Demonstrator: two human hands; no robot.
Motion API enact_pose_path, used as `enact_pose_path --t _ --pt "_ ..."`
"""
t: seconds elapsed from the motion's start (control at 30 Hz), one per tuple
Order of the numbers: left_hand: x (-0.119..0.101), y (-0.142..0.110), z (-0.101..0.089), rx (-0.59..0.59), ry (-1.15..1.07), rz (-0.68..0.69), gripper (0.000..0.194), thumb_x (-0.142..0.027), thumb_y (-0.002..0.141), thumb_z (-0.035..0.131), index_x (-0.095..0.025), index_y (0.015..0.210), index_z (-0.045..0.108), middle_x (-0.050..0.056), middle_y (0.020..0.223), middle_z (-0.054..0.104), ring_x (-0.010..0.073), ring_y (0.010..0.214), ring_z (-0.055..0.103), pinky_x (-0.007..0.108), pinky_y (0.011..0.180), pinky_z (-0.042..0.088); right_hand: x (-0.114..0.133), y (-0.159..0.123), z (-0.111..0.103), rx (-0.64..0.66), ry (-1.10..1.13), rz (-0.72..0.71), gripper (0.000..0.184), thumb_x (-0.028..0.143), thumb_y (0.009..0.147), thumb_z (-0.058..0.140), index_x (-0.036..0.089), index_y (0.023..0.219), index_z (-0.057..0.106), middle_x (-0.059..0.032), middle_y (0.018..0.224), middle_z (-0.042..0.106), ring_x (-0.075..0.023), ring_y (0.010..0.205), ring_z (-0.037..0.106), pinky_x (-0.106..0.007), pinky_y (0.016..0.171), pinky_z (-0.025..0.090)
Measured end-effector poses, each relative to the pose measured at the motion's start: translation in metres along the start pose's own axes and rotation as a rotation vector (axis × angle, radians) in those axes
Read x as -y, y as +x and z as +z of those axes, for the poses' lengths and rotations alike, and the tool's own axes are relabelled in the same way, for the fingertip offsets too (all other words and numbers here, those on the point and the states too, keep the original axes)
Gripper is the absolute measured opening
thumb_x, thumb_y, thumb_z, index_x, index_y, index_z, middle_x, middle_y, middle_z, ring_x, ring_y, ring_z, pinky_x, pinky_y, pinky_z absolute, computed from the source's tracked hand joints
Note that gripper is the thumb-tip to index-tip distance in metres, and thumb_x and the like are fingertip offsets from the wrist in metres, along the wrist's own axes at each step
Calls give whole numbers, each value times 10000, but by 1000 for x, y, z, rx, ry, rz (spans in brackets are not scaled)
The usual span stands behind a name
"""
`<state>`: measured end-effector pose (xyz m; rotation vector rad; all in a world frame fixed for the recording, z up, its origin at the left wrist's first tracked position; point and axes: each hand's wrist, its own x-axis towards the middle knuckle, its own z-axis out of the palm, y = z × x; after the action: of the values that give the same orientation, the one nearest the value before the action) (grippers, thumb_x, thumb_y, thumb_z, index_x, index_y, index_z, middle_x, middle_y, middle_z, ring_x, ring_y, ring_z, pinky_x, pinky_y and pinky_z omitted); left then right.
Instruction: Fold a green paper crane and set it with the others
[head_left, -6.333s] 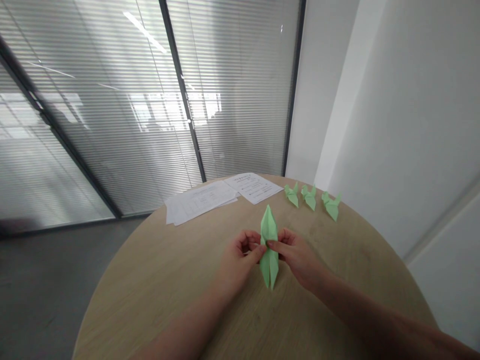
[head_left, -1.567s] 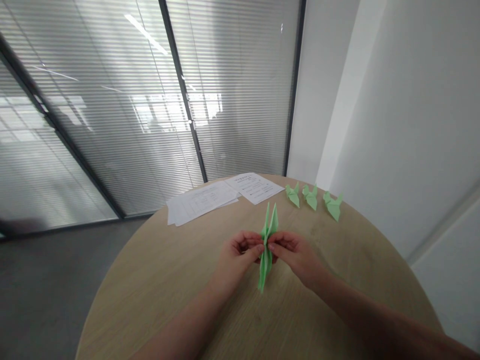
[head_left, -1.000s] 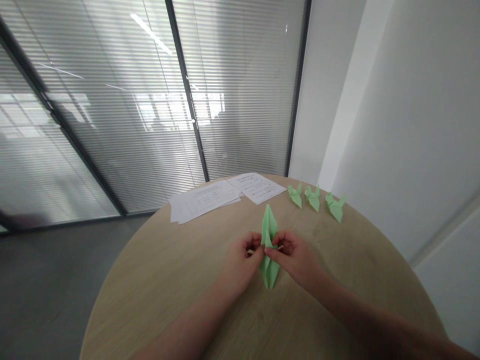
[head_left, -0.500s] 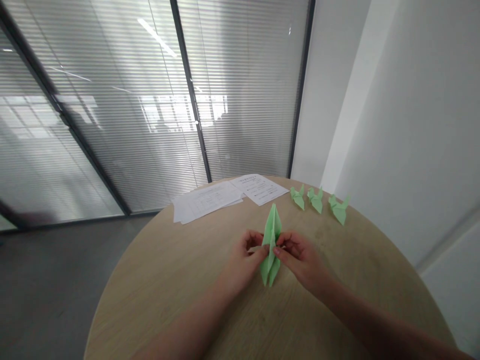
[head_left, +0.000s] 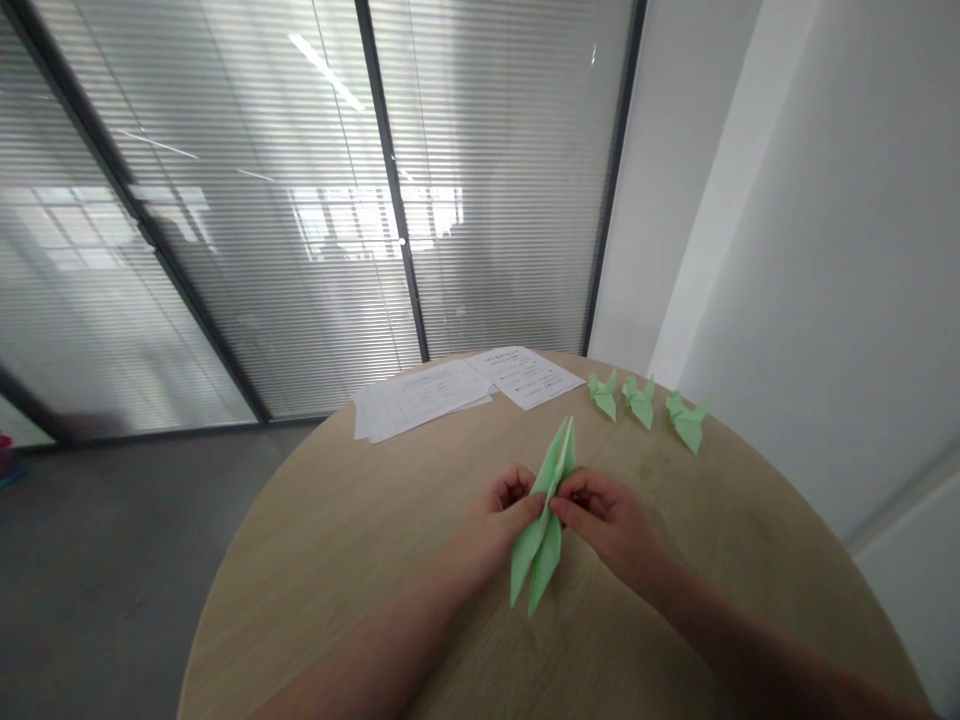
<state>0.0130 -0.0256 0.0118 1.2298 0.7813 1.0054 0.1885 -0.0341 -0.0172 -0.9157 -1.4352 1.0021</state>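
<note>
Pinched at the Middle from Both Sides

Gripping a folded green paper (head_left: 531,540) halfway along its length, with left hand (head_left: 501,518) and right hand (head_left: 611,520) both nearly closed, thumb against curled fingers, one side of the paper in each. Held slanting over the table (head_left: 360,560) (impossible to tell whether touching it), with two spread tips toward the near side and two close-set tips away. Probably at a step of turning or shaping flaps; seemingly calling next for a light, even pinch and careful lining-up of creases. No clear view of the fingertips behind the paper, hence no counting the layers there. Farther off, near the far-right rim: three paper birds (head_left: 639,403), set apart, too small for making out folds. Left of the birds, overlapping sheets (head_left: 431,395), with print too fine to read. At the left edge, a red thing (head_left: 6,460), cut off and unidentifiable. Beyond the table, blinds (head_left: 510,280), with only blurry bright shapes behind.
</note>
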Motion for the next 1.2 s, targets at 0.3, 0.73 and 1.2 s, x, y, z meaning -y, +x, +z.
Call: enact_pose_path --t 0.3,0.73,1.2 --pt "4 4 -2 -47 35 67 489 -543 684 883 -203 721 532 -35 640 550 109 574 496 235 559 376 -1 -1 1 64 110 41 382 570 819 808 215 837 668 -17 755 638 -156 680 613 -272 626 512" --pt "-4 -1 -7 -40 347 354 264 -379 815 787 -214 790 583 34 915 647 162 786 565 280 705 426 3 -6 4 108 174 34 396 580 848 791 222 960 663 -52 891 719 -187 829 678 -307 759 578" --pt "-4 -1 -6 -93 545 340 209 -396 899 658 -212 824 594 21 772 618 180 728 583 295 663 451 -2 -3 4 -6 149 76 437 586 779 840 219 842 611 -24 788 677 -176 732 659 -302 699 569"
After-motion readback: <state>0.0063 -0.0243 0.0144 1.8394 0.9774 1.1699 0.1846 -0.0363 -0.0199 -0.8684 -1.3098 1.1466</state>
